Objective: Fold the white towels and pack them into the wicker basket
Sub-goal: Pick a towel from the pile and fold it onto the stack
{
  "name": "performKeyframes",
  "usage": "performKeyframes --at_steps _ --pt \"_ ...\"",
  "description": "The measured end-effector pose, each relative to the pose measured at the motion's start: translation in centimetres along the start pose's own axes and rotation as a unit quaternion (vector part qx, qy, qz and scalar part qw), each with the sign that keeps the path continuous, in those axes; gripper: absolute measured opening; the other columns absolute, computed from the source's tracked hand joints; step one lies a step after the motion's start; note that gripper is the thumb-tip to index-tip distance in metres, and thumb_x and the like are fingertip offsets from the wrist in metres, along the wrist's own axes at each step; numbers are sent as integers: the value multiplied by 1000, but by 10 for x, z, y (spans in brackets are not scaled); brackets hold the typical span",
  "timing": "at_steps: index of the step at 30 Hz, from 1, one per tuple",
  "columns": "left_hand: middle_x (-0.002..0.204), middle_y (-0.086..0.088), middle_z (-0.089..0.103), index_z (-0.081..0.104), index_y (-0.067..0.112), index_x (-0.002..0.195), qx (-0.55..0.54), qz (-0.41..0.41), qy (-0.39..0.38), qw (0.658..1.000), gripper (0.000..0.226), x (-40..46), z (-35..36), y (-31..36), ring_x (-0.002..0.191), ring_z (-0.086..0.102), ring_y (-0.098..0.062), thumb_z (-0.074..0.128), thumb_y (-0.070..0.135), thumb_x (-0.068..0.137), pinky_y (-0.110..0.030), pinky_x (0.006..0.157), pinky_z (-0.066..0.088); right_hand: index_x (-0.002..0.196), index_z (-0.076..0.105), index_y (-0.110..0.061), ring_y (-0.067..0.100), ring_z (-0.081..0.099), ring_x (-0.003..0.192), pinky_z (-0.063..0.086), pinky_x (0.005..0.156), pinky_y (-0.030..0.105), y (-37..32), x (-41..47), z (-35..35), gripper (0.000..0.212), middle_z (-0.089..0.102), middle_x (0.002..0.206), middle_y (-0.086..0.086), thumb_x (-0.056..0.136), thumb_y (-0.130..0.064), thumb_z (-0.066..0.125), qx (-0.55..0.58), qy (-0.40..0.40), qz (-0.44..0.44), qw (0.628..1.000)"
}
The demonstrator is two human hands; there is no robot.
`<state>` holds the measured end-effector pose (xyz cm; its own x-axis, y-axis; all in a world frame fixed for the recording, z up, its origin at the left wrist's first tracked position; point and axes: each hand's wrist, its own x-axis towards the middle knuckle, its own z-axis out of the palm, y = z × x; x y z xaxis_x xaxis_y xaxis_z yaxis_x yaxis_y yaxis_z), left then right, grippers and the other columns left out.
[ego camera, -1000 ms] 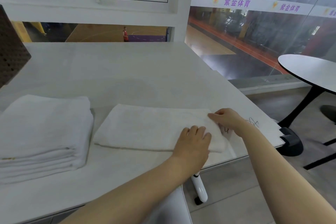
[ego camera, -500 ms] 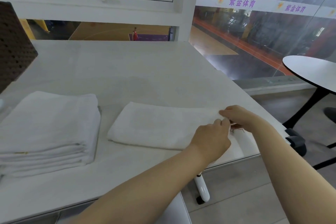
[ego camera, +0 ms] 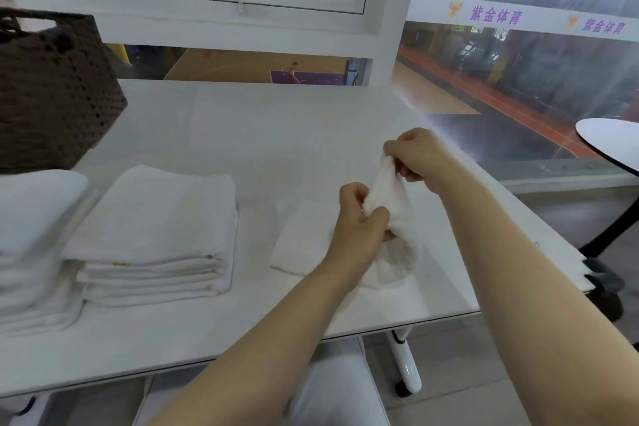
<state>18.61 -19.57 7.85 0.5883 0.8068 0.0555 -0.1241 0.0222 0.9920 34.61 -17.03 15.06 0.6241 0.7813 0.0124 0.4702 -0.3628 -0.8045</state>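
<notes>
Centre right of frame: white towel (ego camera: pixel 394 218), one end lifted, pinched by left hand (ego camera: pixel 359 218) and right hand (ego camera: pixel 416 156). Left: folded towel stack (ego camera: pixel 152 235), wicker basket (ego camera: pixel 52 90), on worktop (ego camera: pixel 276 135).

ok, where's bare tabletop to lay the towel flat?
Bare: the far stretch of table between the basket and the right edge, and the near strip below the folded stack. Crowded: the left side, and where both hands lift the towel.

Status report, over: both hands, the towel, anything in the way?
Left hand and right hand both pinch the right end of the towel, lifted. Left end on table. Nothing blocking; folded stack beside.
</notes>
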Motion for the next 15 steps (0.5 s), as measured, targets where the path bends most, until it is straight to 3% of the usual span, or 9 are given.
performKeyframes --at_steps 3,5,8,11,15 --pt "112 -3 53 36 25 117 -17 44 43 998 36 -11 -34 1 96 63 -15 44 3 89 -32 76 60 57 47 -10 17 39 39 35 45 23 -27 0 46 22 46 42 1 75 -14 58 -85 -36 -37 995" --pt "100 4 54 38 31 116 71 86 80 991 38 -15 -56 -4 76 60 -4 47 5 90 -25 68 57 58 46 -10 18 39 40 33 46 23 -40 0 76 19 44 46 3 73 -14 57 -131 -57 -60 988" --pt "79 2 52 45 33 107 194 115 148 963 25 -17 -87 -19 61 46 -10 45 17 89 -29 57 40 53 41 -11 18 38 39 30 45 21 -51 1 113 25 40 40 -1 73 -11 56 -178 -71 -69 979" --pt "82 -4 55 45 31 106 215 62 200 954 17 -19 -107 -34 66 48 -17 40 26 90 -30 58 36 53 39 -13 18 38 41 28 43 21 -54 1 143 28 39 42 -2 76 -11 56 -215 -89 -68 970" --pt "80 -1 48 42 20 110 182 15 222 958 15 -29 -117 -41 64 43 -11 37 11 99 -23 58 36 56 43 -12 18 42 44 32 45 21 -51 -4 171 24 44 48 1 77 -10 55 -230 -116 -57 964"
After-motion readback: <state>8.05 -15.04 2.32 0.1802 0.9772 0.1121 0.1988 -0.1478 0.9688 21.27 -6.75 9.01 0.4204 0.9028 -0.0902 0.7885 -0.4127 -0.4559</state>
